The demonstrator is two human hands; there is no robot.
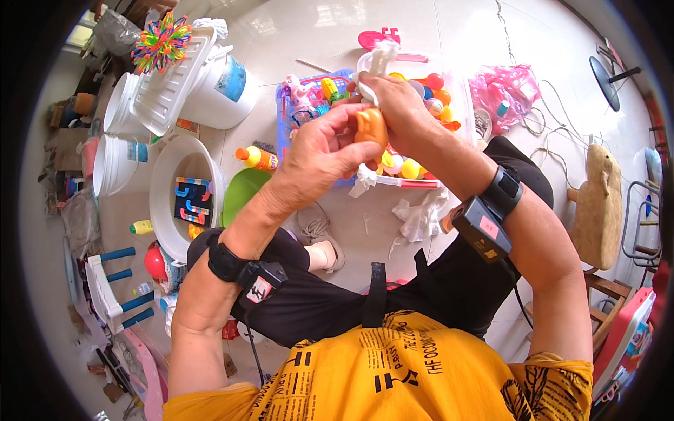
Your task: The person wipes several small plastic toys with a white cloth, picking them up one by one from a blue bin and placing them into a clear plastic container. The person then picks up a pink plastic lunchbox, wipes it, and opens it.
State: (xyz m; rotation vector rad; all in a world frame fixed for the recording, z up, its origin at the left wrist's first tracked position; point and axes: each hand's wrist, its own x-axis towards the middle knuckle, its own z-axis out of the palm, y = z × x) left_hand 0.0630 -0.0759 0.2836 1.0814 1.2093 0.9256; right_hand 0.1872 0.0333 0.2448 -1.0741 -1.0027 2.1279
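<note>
My left hand [321, 147] grips a small orange toy [371, 128] between thumb and fingers, in front of my knees. Against the toy's top end, my right hand [397, 100] holds a crumpled white tissue [380, 60]. What form the toy has is hard to tell, as fingers cover part of it. Beyond my hands stands a blue basket [279, 113] with a pink toy figure [299, 94] and a toy corn cob [330, 90] in it. Beside it, a white tray [416, 183] carries colourful toy balls [435, 81].
Used tissues [424, 216] lie on the tiled floor near my shoe [321, 231]. To the left are a white tub [158, 173], a green basin [245, 189], a yellow bottle [258, 158] and white buckets [221, 100]. A pink plastic bag [505, 94] and a loose cable [558, 126] lie right.
</note>
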